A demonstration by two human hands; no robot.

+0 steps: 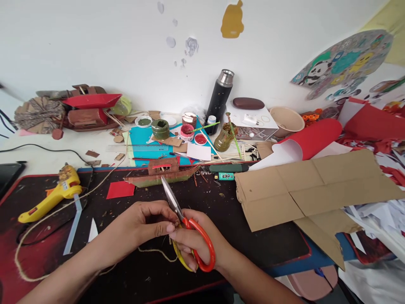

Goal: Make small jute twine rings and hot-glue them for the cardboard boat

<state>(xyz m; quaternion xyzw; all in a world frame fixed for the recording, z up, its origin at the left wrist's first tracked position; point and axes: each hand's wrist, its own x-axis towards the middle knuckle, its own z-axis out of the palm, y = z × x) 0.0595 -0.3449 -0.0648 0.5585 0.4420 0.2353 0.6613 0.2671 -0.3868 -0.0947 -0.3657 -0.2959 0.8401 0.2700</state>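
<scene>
My right hand grips a pair of scissors with red and yellow handles, the blades pointing up and away. Close against it, my left hand pinches at the twine, its fingertips meeting the right-hand fingers. The exact pinch point is partly hidden. The twine loops under my left forearm and along the left side of the mat. Just beyond the blades lies a small brown and green cardboard boat. A red paper piece is on the mat to its left.
A yellow glue gun with a clear glue stick lies at left. Paint jars, a black flask and a jar with a brush stand at the back. Large cardboard and rolled red paper cover the right.
</scene>
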